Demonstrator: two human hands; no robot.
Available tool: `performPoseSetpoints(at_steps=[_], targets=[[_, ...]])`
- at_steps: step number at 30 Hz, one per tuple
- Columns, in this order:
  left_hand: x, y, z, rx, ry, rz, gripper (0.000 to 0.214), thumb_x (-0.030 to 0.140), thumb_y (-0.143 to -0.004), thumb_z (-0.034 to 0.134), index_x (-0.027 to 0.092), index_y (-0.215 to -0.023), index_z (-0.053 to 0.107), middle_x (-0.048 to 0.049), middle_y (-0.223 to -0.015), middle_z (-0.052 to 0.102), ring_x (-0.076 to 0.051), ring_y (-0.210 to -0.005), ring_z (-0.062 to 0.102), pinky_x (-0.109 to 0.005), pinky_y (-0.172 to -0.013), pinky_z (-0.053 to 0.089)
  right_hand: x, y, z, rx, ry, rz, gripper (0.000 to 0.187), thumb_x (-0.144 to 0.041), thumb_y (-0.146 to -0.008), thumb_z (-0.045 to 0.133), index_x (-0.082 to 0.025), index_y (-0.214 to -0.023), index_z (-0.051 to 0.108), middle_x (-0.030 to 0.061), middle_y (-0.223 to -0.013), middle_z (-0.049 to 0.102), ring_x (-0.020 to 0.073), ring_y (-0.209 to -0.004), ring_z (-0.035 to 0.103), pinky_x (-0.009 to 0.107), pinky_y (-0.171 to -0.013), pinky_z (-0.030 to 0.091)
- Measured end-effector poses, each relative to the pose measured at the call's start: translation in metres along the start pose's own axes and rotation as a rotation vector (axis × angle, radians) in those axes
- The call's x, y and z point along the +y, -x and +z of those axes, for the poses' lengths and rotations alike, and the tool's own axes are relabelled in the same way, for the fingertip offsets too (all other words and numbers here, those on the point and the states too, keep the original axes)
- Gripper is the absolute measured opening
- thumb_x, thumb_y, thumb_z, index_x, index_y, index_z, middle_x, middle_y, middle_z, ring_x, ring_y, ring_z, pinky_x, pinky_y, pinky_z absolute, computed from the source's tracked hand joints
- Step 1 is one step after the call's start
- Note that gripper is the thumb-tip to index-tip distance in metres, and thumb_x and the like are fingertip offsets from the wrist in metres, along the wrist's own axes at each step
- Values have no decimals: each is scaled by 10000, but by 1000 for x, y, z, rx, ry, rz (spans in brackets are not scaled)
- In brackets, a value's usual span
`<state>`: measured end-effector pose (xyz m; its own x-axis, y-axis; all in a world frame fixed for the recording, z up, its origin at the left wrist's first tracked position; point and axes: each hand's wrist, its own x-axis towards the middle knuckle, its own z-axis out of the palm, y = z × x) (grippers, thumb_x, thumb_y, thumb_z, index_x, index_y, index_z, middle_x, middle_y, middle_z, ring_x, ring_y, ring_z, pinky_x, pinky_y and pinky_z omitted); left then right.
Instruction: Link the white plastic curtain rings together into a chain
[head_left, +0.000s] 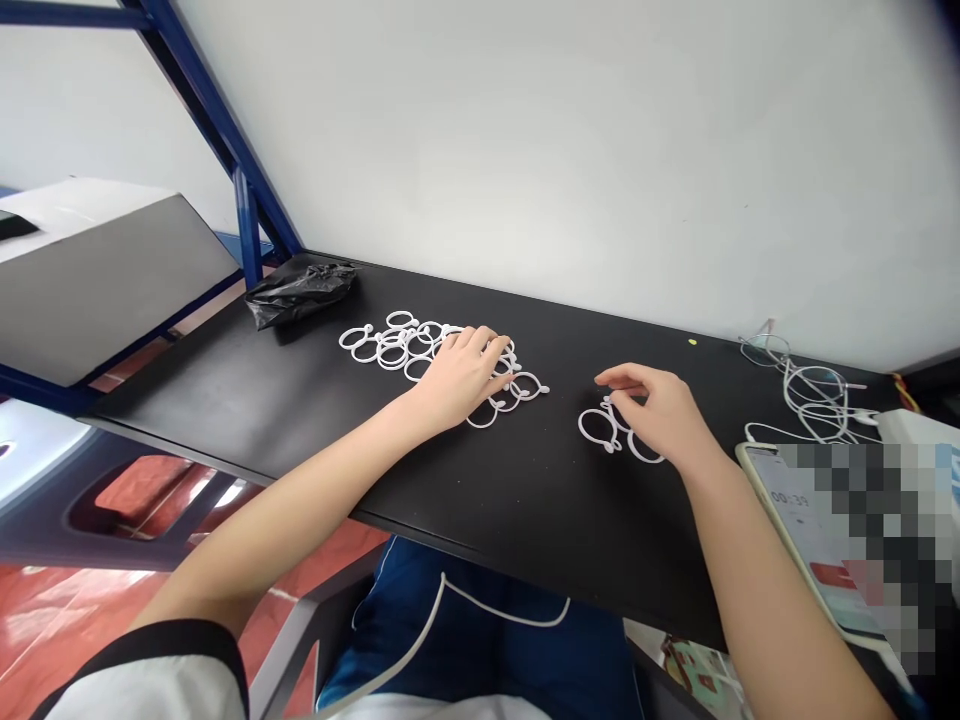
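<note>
A spread of white plastic curtain rings (391, 350), each with a small eyelet, lies overlapping on the black tabletop. My left hand (466, 372) rests palm down over the right part of this pile, its fingers stretched and thumb apart, covering some rings. Further right, my right hand (652, 405) hovers above a few separate rings (598, 428) and partly hides them. Its fingers are bent with a gap between thumb and forefinger, and nothing shows in that gap.
A crumpled black plastic bag (304, 293) sits at the table's back left. On the right are a phone (795, 520) with a timer, glasses (765, 347) and a tangled white cable (814, 408). A white wall (540, 150) stands behind, and a blue metal frame (247, 215) rises at left.
</note>
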<state>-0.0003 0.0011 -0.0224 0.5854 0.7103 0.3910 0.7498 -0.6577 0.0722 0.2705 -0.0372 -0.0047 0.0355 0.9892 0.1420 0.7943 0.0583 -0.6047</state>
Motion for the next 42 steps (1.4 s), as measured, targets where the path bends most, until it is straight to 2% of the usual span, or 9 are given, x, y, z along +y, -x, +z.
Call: performPoseSetpoints(at_steps=[6, 9, 12, 17, 22, 25, 30, 38, 42], targets=[[5, 1, 0, -81, -3, 3, 326, 268, -1018, 408, 99, -1269, 529, -139, -1148, 604, -269, -1055, 556, -392, -921, 423, -2, 5, 2, -200, 76, -53, 238, -185, -696, 567, -243, -863, 726, 26, -982, 743, 246, -964, 662, 379, -834, 501], [7, 0, -3, -89, 24, 40, 321, 142, -993, 386, 123, -1277, 535, -122, -1158, 614, -251, -1037, 563, -382, -908, 434, -3, 6, 6, -200, 109, -60, 193, -192, -706, 566, -238, -826, 709, 22, -920, 731, 236, -915, 647, 360, -783, 483], [8, 0, -5, -42, 66, 54, 319, 130, -988, 376, 126, -1259, 545, -121, -1151, 618, -244, -1018, 570, -385, -894, 445, -7, 7, 9, -168, 74, -61, 135, -192, -710, 574, -223, -782, 685, 22, -864, 720, 224, -861, 647, 345, -749, 472], [9, 1, -4, 67, 123, 89, 273, 162, -992, 391, 133, -1198, 568, -117, -1112, 634, -230, -970, 575, -385, -876, 446, -15, 9, 14, -45, -120, -74, 39, -241, -741, 638, -216, -753, 666, 21, -829, 708, 213, -835, 657, 362, -795, 485], [18, 3, -7, 172, 213, 161, 245, 237, -1001, 434, 143, -1179, 575, -111, -1076, 660, -218, -957, 600, -360, -841, 462, -23, 10, 18, 18, -551, 20, 254, -388, -687, 797, -194, -745, 641, 31, -748, 677, 180, -692, 638, 323, -663, 522], [26, 4, -9, 211, 259, 228, 306, 332, -988, 494, 153, -1231, 542, -116, -1118, 659, -229, -1009, 615, -369, -877, 478, -34, 13, 21, -34, -750, 107, 347, -440, -622, 859, -186, -760, 667, 25, -700, 673, 151, -627, 605, 284, -580, 503], [33, 7, -9, 243, 299, 248, 533, 493, -927, 581, 130, -1304, 475, -159, -1201, 631, -264, -1083, 618, -398, -924, 488, -51, 21, 29, -150, -871, 155, 385, -486, -550, 896, -182, -657, 686, 25, -635, 665, 155, -611, 615, 274, -551, 506], [34, 6, -11, 180, 341, 326, 369, 440, -956, 566, 164, -1200, 544, -100, -1090, 685, -207, -973, 629, -345, -877, 481, -55, 27, 34, -368, -886, 127, 369, -528, -646, 834, -177, -682, 723, 25, -631, 673, 119, -545, 556, 284, -566, 510], [33, 5, -15, 187, 318, 327, 348, 466, -962, 545, 161, -1128, 563, -85, -1021, 699, -202, -948, 625, -330, -840, 472, -53, 26, 33, -371, -886, 96, 348, -510, -670, 823, -178, -707, 728, 16, -648, 663, 127, -581, 575, 288, -591, 524]])
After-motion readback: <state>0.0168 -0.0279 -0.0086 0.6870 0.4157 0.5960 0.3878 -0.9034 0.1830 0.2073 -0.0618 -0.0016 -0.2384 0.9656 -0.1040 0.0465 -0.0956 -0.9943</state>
